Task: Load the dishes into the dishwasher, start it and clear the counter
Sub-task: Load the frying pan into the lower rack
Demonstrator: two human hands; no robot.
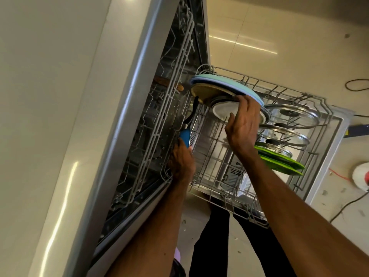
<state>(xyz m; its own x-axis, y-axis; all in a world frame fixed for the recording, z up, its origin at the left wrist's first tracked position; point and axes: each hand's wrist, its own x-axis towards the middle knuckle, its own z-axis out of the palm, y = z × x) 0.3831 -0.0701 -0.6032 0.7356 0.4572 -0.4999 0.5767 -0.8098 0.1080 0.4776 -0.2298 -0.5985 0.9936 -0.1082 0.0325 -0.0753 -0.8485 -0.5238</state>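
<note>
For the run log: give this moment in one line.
loading lower rack | left hand grips pan handle | right hand holds pan | dishwasher open

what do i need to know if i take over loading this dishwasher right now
Left hand grips the blue handle of a black-necked utensil at the left edge of the pulled-out grey wire rack.
Right hand holds the white round plate beside the pale blue plates.
Done: steel-rimmed glass lids and green plates are racked.
Left: seat both, push the rack in, shut the door, start it, clear the counter (out of view).
</note>
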